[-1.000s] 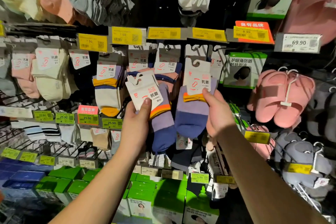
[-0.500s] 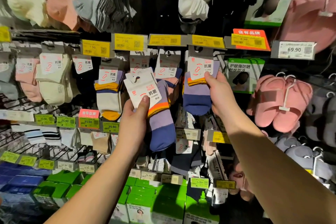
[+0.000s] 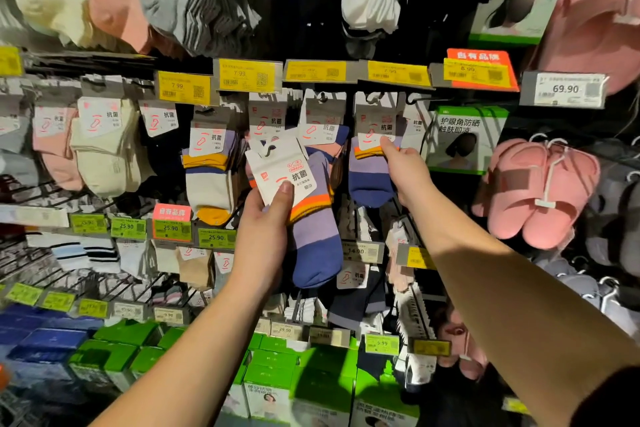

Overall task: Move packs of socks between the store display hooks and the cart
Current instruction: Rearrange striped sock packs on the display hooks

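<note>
My left hand [image 3: 263, 229] grips a pack of purple, orange and blue socks [image 3: 311, 218] by its white card, held in front of the display at mid height. My right hand [image 3: 405, 173] pinches a second purple-and-blue sock pack [image 3: 367, 170] whose white card top sits up at a display hook [image 3: 372, 99] under the yellow price tags. More packs of the same socks [image 3: 207, 170] hang on the hooks to the left. No cart is in view.
Rows of hanging socks [image 3: 107, 146] fill the rack on the left and above. Pink slippers [image 3: 540, 191] and green face-mask boxes [image 3: 464, 139] hang on the right. Green and blue boxes [image 3: 114, 354] line the bottom shelf. Yellow price tags [image 3: 249, 74] run along the rails.
My right hand has lifted its sock pack up and to the right until the card reaches the hook. My left hand has stayed about where it was with its pack.
</note>
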The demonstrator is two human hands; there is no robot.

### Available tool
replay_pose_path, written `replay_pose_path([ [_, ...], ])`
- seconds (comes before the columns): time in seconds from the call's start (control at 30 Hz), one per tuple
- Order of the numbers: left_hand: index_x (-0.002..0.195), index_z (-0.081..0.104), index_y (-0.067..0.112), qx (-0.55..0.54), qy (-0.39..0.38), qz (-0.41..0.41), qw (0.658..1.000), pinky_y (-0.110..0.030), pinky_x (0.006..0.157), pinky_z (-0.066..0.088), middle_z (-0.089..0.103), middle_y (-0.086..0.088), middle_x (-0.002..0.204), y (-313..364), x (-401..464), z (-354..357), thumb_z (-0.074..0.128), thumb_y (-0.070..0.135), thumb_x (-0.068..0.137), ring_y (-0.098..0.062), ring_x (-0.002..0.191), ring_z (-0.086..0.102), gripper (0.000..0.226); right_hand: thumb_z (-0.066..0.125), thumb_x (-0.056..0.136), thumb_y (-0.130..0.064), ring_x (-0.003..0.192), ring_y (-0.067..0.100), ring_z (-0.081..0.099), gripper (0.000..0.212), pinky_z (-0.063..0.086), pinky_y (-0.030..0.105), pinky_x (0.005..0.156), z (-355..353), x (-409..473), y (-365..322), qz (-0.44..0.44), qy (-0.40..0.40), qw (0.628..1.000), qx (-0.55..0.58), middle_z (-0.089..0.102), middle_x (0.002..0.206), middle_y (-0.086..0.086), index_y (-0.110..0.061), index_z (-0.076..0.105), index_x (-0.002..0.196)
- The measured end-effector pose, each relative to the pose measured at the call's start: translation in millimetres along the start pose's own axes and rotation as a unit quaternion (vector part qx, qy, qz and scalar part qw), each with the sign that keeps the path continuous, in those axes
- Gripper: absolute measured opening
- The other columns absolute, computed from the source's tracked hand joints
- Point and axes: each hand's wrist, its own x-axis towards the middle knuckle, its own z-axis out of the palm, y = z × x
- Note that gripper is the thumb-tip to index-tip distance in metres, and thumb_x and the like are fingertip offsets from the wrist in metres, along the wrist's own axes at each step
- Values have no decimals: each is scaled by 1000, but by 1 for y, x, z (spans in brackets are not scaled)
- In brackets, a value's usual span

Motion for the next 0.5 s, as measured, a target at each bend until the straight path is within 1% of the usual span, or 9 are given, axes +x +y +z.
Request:
replay_pose_path([
  [0.03, 123, 62, 25, 2, 1, 1, 1000, -22, 72, 48, 73, 17, 105, 0, 0, 1, 57, 41, 100, 3, 94, 68, 28, 56, 94, -57, 99, 26, 58, 65, 46, 37, 79, 1, 1, -1, 2, 3, 1000, -6, 58, 120, 10, -7, 48, 135],
  [0.1, 123, 63, 26, 4, -1, 4, 1000, -24, 74, 48, 73, 17, 105, 0, 0, 1, 57, 41, 100, 4, 93, 68, 28, 57, 93, -58, 103, 28, 59, 69, 49, 38, 84, 3, 2, -3, 2, 6, 1000, -12, 59, 125, 11, -6, 48, 138],
  [0.17, 123, 62, 26, 5, -3, 1, 1000, -24, 76, 48, 73, 18, 106, -1, 0, 2, 57, 41, 100, 5, 93, 68, 28, 56, 92, -59, 105, 30, 60, 70, 47, 38, 81, 4, 5, -3, 4, 7, 1000, -21, 61, 125, 12, -6, 50, 137],
  [0.23, 123, 62, 26, 2, -1, -2, 1000, -26, 78, 50, 73, 17, 106, -1, 0, 2, 58, 42, 99, 3, 95, 68, 29, 55, 93, -58, 105, 30, 59, 68, 43, 35, 78, 4, 7, -3, 6, 10, 999, -39, 60, 123, 13, -6, 50, 138],
  [0.33, 124, 62, 24, -1, -1, 3, 1000, -25, 75, 48, 73, 17, 107, -1, -2, 1, 58, 39, 100, 5, 93, 68, 29, 53, 94, -60, 100, 29, 56, 67, 42, 34, 79, 1, 6, -3, 0, 7, 998, -62, 58, 116, 12, -5, 51, 133],
  [0.4, 124, 62, 23, -3, -5, 1, 1000, -23, 74, 49, 73, 16, 107, -1, -2, 1, 58, 38, 100, 4, 93, 68, 29, 54, 92, -65, 99, 27, 54, 70, 40, 33, 77, -3, 0, 0, 5, 0, 998, -64, 56, 111, 9, -5, 51, 129],
  [0.43, 124, 62, 23, -6, -6, -2, 1000, -24, 75, 50, 74, 15, 108, -2, -3, 0, 58, 37, 100, 2, 94, 69, 29, 56, 90, -67, 100, 26, 54, 73, 39, 33, 78, -5, -6, 3, 9, -1, 998, -57, 56, 111, 8, -5, 51, 129],
  [0.5, 124, 62, 23, -13, -7, -6, 1000, -29, 81, 53, 74, 12, 109, -3, -3, -1, 60, 37, 99, -3, 98, 70, 29, 59, 87, -67, 107, 26, 57, 71, 42, 34, 82, -8, -21, 10, 14, 16, 999, -36, 58, 118, 9, -10, 51, 127],
])
